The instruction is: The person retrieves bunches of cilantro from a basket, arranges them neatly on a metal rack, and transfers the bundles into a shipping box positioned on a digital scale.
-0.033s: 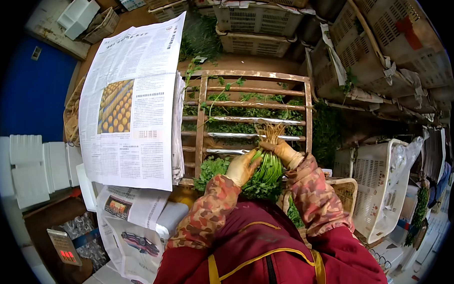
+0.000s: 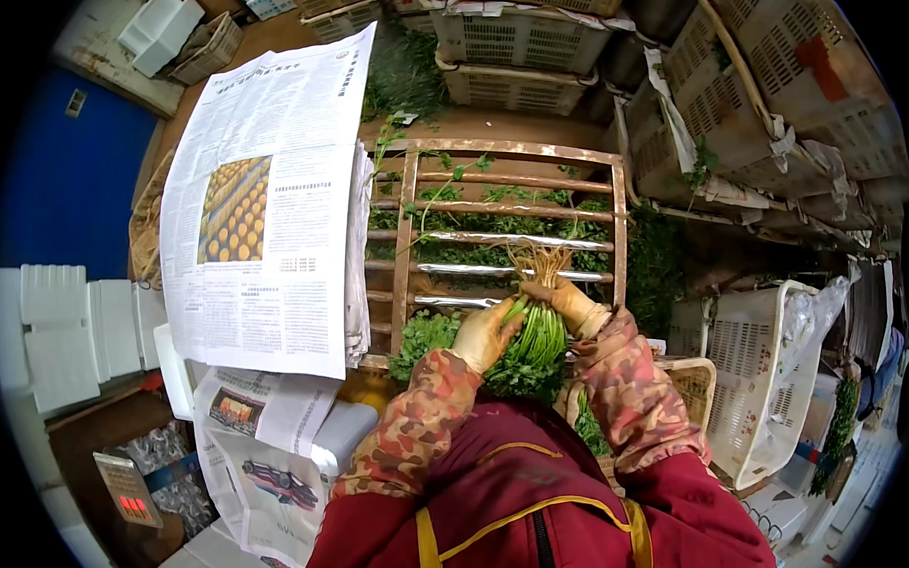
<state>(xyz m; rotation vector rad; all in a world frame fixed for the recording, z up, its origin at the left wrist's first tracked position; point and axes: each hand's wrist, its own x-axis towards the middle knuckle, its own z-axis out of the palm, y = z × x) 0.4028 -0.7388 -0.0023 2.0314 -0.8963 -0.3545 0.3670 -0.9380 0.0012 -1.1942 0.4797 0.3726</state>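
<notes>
Both my hands, in pale stained gloves, are closed on a bunch of leafy greens point(image 2: 532, 351) with long green stems and tan roots point(image 2: 537, 261). My left hand point(image 2: 483, 331) grips the stems from the left side; my right hand point(image 2: 565, 302) holds the upper stems just below the roots. The bunch is at the near edge of a rusty metal rack point(image 2: 617, 208), in front of my body. More leafy greens point(image 2: 421, 340) lie just left of my left hand. Loose greens show between the rack's bars.
A stack of newspapers point(image 2: 268, 110) covers the left. Beyond it are white foam boxes point(image 2: 56, 348) and a scale point(image 2: 127, 496). Stacked plastic crates point(image 2: 516, 36) stand at the back and right. A white crate point(image 2: 753, 374) is at the lower right.
</notes>
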